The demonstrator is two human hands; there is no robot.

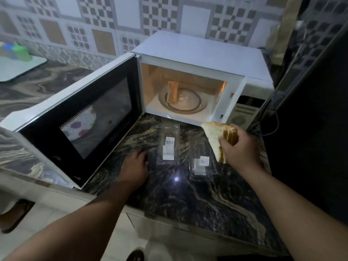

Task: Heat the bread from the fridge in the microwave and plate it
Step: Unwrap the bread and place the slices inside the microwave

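White bread [216, 135] gripped, right hand [239, 147]

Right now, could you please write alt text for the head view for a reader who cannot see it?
The right hand holds bread slices before an open, lit microwave where another piece stands on the turntable. The left hand rests on the dark counter beside two clear wrappers.

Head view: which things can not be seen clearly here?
- Bread: right hand covers its lower part; slice count unclear.
- Microwave control panel: steep angle, too dark to read.
- Packet labels: too small.
- Left hand: fingertips in the open door's shadow; contact unclear.
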